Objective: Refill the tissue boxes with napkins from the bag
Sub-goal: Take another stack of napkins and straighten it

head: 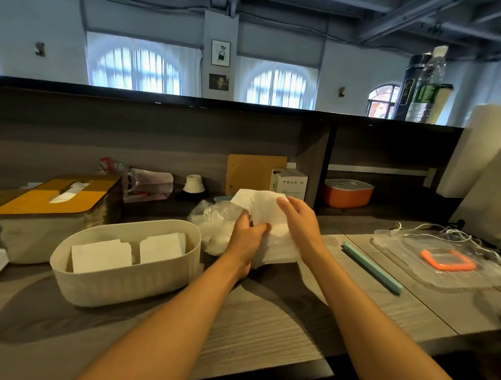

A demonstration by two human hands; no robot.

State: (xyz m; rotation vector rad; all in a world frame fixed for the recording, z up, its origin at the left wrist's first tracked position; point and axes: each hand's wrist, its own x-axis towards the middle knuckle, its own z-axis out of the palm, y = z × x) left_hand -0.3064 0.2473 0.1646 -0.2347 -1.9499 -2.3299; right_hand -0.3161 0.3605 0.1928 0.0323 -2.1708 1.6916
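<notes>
A: Far left, lidded tissue box (54, 201). Nearer, open tissue box (124, 263) with two napkin stacks.
B: Centre, left hand (246, 238) grips bag (214, 225); right hand (298, 220) pinches napkins (261, 204) above it.

By your left hand (246, 241) sits a cream ribbed box (121, 282) holding white napkins (99, 255), a yellow lid (44, 199) beyond; right of your right hand (299, 222) lie a teal stick (371, 268) and orange ring (447, 260).

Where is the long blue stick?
In the head view, the blue stick lies on the counter, right of the hands, beside the clear tray.
</notes>
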